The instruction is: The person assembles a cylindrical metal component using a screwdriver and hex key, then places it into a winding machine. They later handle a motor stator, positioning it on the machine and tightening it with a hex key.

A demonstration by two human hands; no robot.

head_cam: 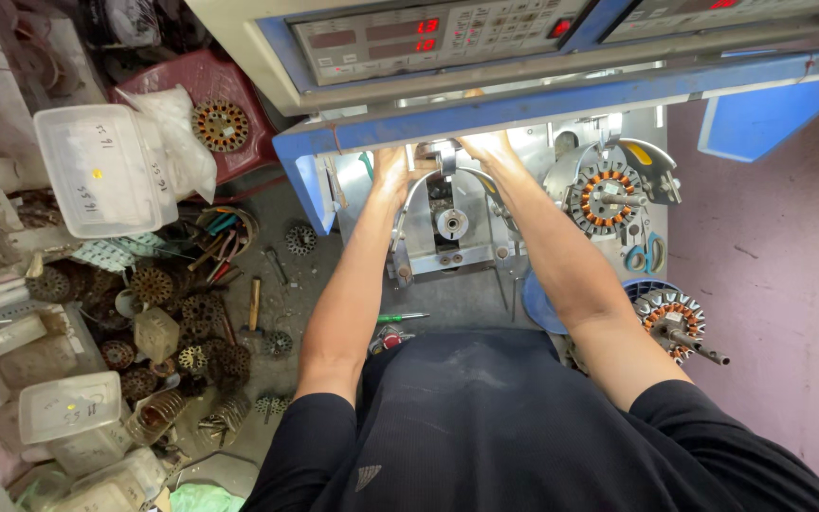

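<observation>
Head view shows both your hands up at the winding machine: your left hand point(392, 169) and right hand point(488, 147) rest against the curved metal arm point(419, 194) above the round spindle point(451, 224), but whether the fingers are closed on it I cannot tell, as the blue machine frame point(561, 104) hides them. A wound stator point(604, 194) sits mounted just to your right. If the spindle turned with your fingers this close, they could be caught.
</observation>
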